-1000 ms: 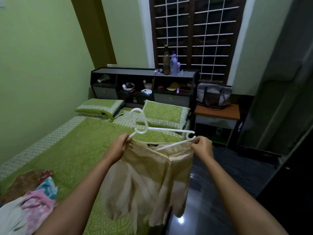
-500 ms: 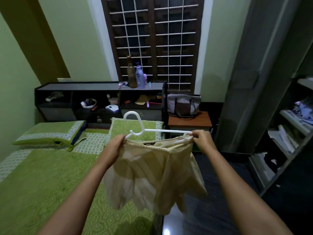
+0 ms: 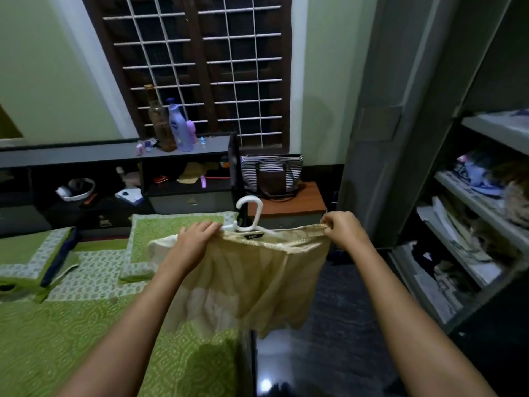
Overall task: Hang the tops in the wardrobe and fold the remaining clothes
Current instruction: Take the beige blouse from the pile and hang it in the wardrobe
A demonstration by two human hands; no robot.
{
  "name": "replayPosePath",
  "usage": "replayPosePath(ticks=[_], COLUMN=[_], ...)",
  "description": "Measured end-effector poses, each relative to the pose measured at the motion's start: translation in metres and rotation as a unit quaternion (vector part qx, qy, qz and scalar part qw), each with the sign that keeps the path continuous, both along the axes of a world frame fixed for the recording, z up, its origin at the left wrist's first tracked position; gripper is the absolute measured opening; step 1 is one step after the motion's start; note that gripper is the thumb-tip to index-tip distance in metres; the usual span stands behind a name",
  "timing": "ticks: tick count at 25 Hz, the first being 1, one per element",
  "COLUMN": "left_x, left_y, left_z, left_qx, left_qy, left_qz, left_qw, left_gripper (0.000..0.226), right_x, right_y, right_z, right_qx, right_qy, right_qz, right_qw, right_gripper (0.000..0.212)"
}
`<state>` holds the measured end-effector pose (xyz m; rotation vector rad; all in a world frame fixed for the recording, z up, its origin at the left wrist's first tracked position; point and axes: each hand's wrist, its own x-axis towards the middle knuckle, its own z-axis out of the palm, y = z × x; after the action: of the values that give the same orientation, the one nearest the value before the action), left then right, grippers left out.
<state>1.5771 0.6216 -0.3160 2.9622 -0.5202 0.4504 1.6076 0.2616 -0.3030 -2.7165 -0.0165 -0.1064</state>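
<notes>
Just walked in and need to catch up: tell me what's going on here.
A person is putting a cream top onto a white hanger. The left hand grips one shoulder of the top, the right hand pinches the other, and the hanger's hook sticks up through the neckline. The top is held in the air at the edge of the green bed. The wardrobe stands open to the right, its shelves stacked with clothes. Nothing is hung yet.

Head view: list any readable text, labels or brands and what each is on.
Neck label of the cream top on the white hanger: light letters on black, too blurred to read.
Blue lotion bottle on the headboard shelf: dark round logo, lettering illegible.
Nothing else readable.
</notes>
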Motion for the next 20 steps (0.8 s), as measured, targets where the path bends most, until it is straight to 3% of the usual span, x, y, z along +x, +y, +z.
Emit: replayPosePath(ticks=[3, 4, 6, 7, 8, 10, 12, 15, 17, 20], left_x=[0.062, 0.089, 0.129, 0.147, 0.162, 0.193, 0.216, 0.252, 0.283, 0.332], left_y=[-0.038, -0.055, -0.088, -0.103, -0.116, -0.143, -0.171, -0.21, -0.234, -0.279], left_z=[0.001, 0.001, 0.005, 0.007, 0.009, 0.018, 0.029, 0.048, 0.054, 0.054], left_qx=[-0.059, -0.069, -0.098, -0.114, -0.127, -0.144, -0.156, -0.186, -0.2, -0.187], left_qy=[0.012, 0.007, 0.01, 0.013, 0.007, -0.012, -0.031, -0.04, -0.052, -0.037], left_qz=[0.043, 0.051, 0.055, 0.046, 0.03, -0.014, -0.07, -0.137, -0.169, -0.225], left_qw=[0.997, 0.996, 0.994, 0.992, 0.991, 0.989, 0.985, 0.972, 0.964, 0.955], left_gripper=[0.038, 0.037, 0.04, 0.042, 0.043, 0.041, 0.038, 0.038, 0.035, 0.03], right_x=[0.036, 0.047, 0.061, 0.073, 0.087, 0.12, 0.139, 0.158, 0.163, 0.173], right_y=[-0.012, -0.02, -0.041, -0.059, -0.076, -0.117, -0.145, -0.174, -0.188, -0.212], right_z=[0.01, 0.016, 0.028, 0.033, 0.041, 0.053, 0.061, 0.063, 0.063, 0.063], right_qx=[0.075, 0.121, 0.198, 0.181, 0.153, 0.055, 0.011, 0.092, 0.206, 0.195], right_qy=[-0.003, 0.048, 0.235, 0.261, 0.22, 0.037, 0.005, 0.038, -0.013, -0.152], right_qz=[-0.022, -0.019, 0.027, 0.048, 0.036, -0.065, -0.077, -0.045, -0.074, -0.186], right_qw=[0.997, 0.991, 0.951, 0.947, 0.963, 0.996, 0.997, 0.994, 0.976, 0.951], right_gripper=[0.019, 0.014, 0.003, 0.003, 0.006, 0.017, 0.03, 0.023, 0.013, 0.017])
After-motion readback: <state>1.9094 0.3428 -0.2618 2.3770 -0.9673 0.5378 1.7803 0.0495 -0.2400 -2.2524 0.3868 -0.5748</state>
